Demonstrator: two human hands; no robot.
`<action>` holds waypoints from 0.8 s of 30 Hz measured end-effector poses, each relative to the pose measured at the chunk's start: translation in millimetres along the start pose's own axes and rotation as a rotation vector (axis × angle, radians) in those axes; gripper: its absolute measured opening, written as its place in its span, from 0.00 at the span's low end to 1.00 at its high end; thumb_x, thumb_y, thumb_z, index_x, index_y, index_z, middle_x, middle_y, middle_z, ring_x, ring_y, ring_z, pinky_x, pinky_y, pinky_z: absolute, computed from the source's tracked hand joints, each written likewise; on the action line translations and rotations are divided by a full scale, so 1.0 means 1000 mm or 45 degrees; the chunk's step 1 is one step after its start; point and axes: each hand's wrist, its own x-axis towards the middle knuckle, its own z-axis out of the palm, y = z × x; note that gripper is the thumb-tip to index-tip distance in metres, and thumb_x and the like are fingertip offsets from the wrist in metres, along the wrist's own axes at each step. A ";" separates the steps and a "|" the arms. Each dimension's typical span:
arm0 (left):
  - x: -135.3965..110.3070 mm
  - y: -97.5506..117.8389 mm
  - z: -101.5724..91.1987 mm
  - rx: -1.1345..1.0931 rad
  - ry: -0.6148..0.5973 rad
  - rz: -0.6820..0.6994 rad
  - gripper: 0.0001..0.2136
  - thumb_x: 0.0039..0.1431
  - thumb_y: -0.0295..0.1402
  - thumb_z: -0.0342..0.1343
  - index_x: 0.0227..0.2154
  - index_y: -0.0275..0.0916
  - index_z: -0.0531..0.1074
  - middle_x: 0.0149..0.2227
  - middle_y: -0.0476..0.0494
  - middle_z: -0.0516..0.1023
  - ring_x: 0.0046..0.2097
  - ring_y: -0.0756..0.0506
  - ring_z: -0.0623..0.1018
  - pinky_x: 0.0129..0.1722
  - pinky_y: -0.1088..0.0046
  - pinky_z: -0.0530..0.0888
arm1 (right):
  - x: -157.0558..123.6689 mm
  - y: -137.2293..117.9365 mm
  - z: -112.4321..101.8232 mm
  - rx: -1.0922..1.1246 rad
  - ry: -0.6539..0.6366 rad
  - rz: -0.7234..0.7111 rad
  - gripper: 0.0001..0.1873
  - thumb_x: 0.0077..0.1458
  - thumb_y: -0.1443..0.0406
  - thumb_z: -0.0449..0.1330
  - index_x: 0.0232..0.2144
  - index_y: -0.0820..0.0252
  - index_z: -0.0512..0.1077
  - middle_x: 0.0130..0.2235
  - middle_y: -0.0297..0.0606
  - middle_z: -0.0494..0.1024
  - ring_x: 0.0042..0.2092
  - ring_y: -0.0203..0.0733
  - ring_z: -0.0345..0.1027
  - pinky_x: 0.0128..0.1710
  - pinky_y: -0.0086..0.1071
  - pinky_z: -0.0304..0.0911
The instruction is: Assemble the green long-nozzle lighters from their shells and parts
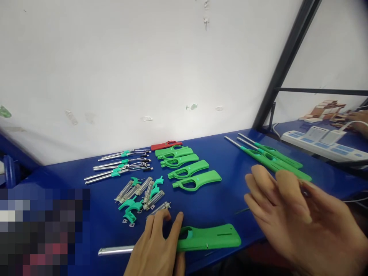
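Observation:
Near the table's front edge lies a green long-necked gas lighter [212, 238] with a silver metal tube pointing left. My left hand [156, 243] grips it around the front of the handle, hiding where tube and body meet. My right hand [304, 218] is raised to the right of the lighter, fingers curled and thumb and forefinger closed together. A tiny dark thing seems to show between them, too small to name. Just beyond my left fingertips are clear fuel tanks [149, 189] and teal triggers [132, 207], loosely heaped with small metal clips [131, 225].
Behind the heap lie metal tubes with wires [115, 165]. Several green handle shells [201, 179] and a red handle shell [162, 145] form a column. Assembled green lighters [267, 159] rest at right. Beyond the black frame [283, 65] are a power strip [324, 143] and another person's hand [360, 119].

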 end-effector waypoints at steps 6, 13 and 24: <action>-0.003 0.002 -0.001 -0.012 -0.071 -0.080 0.29 0.64 0.28 0.55 0.69 0.43 0.68 0.55 0.34 0.75 0.53 0.36 0.81 0.47 0.60 0.86 | -0.004 0.001 0.001 -0.068 -0.038 -0.011 0.25 0.71 0.52 0.54 0.23 0.55 0.63 0.30 0.34 0.56 0.30 0.41 0.50 0.25 0.34 0.54; -0.003 -0.003 0.002 0.041 -0.052 -0.021 0.22 0.76 0.39 0.54 0.69 0.40 0.68 0.43 0.40 0.77 0.41 0.40 0.82 0.40 0.62 0.85 | 0.008 0.007 0.005 -0.149 -0.084 0.012 0.26 0.71 0.52 0.51 0.22 0.55 0.59 0.29 0.33 0.53 0.27 0.40 0.45 0.23 0.33 0.49; -0.003 0.002 0.002 -0.042 -0.024 -0.058 0.22 0.79 0.39 0.50 0.70 0.39 0.66 0.46 0.39 0.75 0.45 0.39 0.83 0.43 0.61 0.85 | 0.016 0.024 0.006 -0.084 -0.097 0.041 0.25 0.72 0.54 0.50 0.22 0.55 0.64 0.29 0.32 0.54 0.27 0.39 0.43 0.22 0.32 0.47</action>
